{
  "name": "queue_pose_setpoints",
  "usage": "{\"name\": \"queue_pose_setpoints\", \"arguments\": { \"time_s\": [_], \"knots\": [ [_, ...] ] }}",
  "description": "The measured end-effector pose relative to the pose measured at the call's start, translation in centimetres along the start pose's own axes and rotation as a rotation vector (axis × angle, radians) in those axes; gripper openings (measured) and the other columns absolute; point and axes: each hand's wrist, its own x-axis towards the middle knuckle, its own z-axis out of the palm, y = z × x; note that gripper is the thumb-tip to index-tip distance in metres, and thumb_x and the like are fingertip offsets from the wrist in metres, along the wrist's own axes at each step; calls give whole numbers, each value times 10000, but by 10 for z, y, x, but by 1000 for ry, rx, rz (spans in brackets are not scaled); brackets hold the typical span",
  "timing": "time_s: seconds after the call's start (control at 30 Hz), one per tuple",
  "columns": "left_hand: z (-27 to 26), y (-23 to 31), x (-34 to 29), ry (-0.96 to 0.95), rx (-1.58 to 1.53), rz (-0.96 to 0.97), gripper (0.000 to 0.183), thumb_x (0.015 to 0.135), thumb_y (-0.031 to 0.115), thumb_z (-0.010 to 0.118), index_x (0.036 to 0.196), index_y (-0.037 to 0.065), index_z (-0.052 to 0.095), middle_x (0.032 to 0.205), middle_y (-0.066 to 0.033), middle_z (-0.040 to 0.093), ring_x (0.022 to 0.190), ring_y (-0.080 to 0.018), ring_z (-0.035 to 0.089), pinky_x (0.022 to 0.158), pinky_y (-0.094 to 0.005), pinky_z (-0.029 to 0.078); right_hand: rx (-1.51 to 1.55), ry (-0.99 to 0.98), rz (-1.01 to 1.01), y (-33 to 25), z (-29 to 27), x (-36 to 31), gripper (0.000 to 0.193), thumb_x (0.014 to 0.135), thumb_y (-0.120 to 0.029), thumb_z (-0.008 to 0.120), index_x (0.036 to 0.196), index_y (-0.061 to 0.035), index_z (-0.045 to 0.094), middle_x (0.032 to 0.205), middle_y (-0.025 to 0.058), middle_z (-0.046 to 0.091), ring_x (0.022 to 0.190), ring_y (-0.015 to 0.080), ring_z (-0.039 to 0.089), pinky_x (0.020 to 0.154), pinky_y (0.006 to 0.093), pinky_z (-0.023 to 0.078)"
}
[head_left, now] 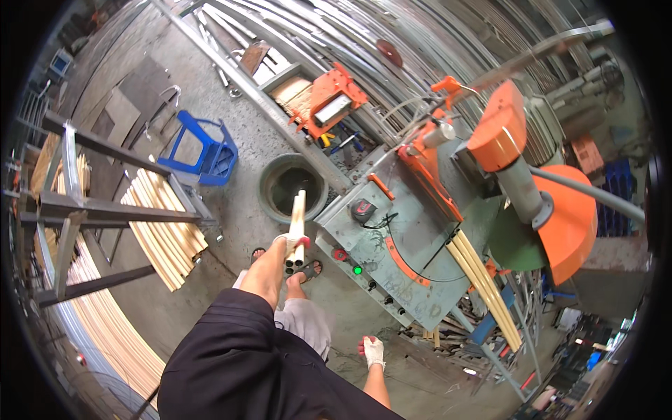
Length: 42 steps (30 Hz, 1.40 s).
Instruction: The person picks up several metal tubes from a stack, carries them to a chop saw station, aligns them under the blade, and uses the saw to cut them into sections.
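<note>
My left hand (294, 241), in a cream glove with reddish fingers, is closed round a small bundle of pale beige tubes (299, 210). Their far ends reach over the rim of a round grey bucket (264, 192) on the floor, and their open near ends show below my hand. Lower right, my right hand (374, 352), in a similar glove, hangs apart from everything with its fingers loosely bent and nothing visible in them. On the grey machine table (437, 301), several longer beige tubes (486, 290) lie beside the fence and stick out past the near edge.
An orange cutting saw (497, 133) rises over the table, which carries a tape measure (362, 211). Left stand a blue stool (210, 157) and a dark metal rack (105, 210) with stacked beige tubes (161, 227). Long metal stock (315, 42) fills the back.
</note>
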Motion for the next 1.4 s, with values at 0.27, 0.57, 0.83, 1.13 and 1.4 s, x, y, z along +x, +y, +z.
{"name": "queue_pose_setpoints", "arguments": {
  "time_s": [0.27,0.57,0.83,1.13,1.4],
  "knots": [
    [-82,-54,-67,13,256,9,382,594,403,809,898,175,768,801,-105,700,669,-278,640,626,-440,508,-203,-119,-52,-42,49,-1,188,987,-201,622,1049,-31,675,852,109,732,632,200,704,539,346,586],
    [-217,-433,-225,363,362,120,697,618,429,826,1178,46,664,1071,-225,739,993,-376,728,860,-467,587,-411,-263,-130,-149,144,-4,208,984,-195,624,1094,-18,631,857,144,741,635,229,726,522,358,579],
    [-141,-569,-311,671,-217,-78,744,632,346,824,1272,68,566,1090,-219,714,1036,-410,696,913,-486,554,-533,-311,-229,-233,234,-51,209,994,-190,628,1106,-14,633,833,98,718,598,160,665,508,307,522],
    [-336,-417,6,1183,-597,-47,848,733,279,764,1439,-20,404,1242,-307,637,1136,-458,646,973,-507,539,-1003,-236,-597,-246,229,-38,270,980,-201,609,1143,6,672,904,105,756,687,163,712,598,301,551],
    [-388,-390,107,1153,-154,-51,999,884,412,768,1593,-43,230,1622,-232,347,1455,-407,394,1185,-465,383,-1010,-59,-456,-223,191,-87,362,935,-318,624,1114,-19,723,1031,161,752,957,261,706,847,381,547]
  ]
}}
